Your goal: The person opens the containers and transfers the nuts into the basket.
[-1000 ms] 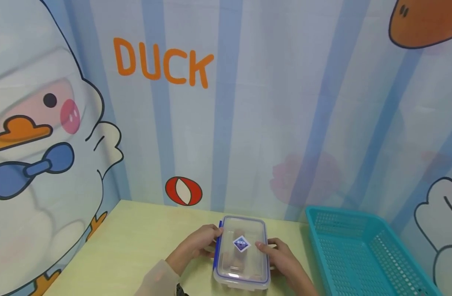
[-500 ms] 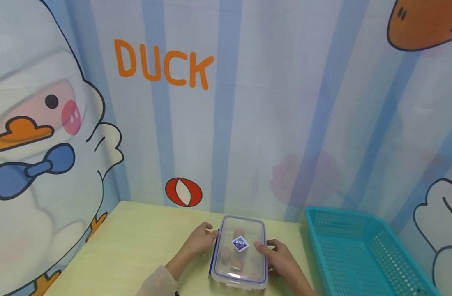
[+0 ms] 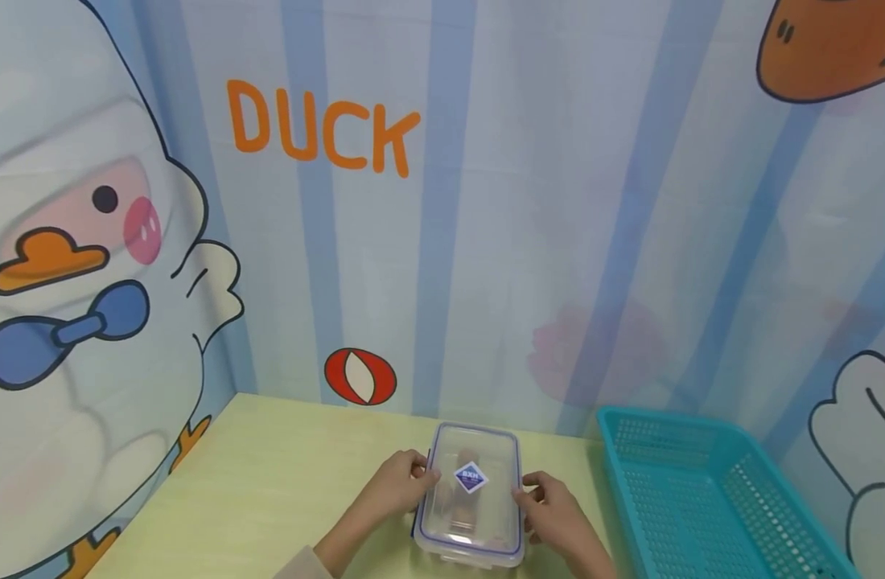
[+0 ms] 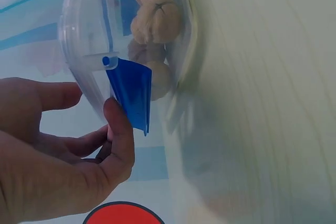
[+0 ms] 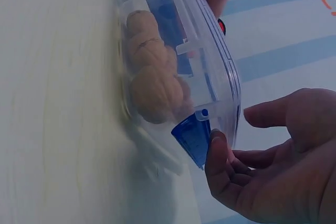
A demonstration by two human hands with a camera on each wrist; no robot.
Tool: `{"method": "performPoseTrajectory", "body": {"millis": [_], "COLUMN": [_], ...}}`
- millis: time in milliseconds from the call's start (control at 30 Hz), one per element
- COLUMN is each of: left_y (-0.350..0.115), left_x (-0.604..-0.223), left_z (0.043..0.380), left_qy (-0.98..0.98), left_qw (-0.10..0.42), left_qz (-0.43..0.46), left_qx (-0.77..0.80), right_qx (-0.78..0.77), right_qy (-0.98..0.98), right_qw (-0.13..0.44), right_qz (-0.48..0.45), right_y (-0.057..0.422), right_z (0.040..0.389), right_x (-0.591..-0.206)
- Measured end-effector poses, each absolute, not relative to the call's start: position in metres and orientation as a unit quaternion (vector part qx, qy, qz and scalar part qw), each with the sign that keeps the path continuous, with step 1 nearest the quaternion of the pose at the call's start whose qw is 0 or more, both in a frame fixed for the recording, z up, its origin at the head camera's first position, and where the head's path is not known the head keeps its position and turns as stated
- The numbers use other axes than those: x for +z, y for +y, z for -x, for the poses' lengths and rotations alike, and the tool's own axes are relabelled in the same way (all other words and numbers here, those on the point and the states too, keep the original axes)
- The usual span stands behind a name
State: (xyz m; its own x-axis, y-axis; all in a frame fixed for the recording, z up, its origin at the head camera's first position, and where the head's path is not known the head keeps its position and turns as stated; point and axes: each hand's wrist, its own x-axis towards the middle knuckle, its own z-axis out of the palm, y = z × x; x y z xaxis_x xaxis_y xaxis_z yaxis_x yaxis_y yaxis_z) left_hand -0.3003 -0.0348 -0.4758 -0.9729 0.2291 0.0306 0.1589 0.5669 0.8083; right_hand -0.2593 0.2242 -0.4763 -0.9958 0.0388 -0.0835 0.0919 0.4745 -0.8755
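A clear plastic food container [image 3: 479,515] with a transparent, blue-edged lid lies on the table between both hands. Several brown, wrinkled walnuts [image 5: 155,93] show through its wall. On its left side my left hand [image 3: 395,486] has the thumb at the lid's edge and curled fingers at a blue latch [image 4: 131,93], which slants outward from the wall. My right hand [image 3: 558,515] grips the opposite side, its fingers curled against another blue latch [image 5: 193,137], also angled out. The thumb of that hand is at the lid's rim. A diamond-shaped label [image 3: 471,478] marks the lid.
A turquoise perforated basket [image 3: 619,498] stands at the right, close to the right hand. The pale yellow table [image 3: 290,458] extends to the left of the container. Behind it hangs a striped curtain [image 3: 500,241] with duck drawings.
The left latch has swung lower and outward. My left fingers came off the edge, then returned with the thumb at the lid. My right thumb slid from the lid's top to its rim.
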Motion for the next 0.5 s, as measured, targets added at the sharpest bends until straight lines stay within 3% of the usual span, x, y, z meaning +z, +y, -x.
{"method": "performPoseTrajectory", "body": {"millis": [233, 500], "left_y": [-0.0372, -0.0349], "left_x": [-0.4722, -0.4733], "left_z": [0.2921, 0.2909], "left_qy": [0.853, 0.858], "left_qw": [0.069, 0.05], "left_qz": [-0.117, -0.114], "left_qx": [0.504, 0.498], "right_qx": [-0.529, -0.534], "right_qy": [0.846, 0.843], "right_qw": [0.046, 0.044], "right_qz": [-0.041, -0.044], "right_y": [0.2207, 0.2198], "right_z": [0.2538, 0.2524], "right_x": [-0.4741, -0.4734]}}
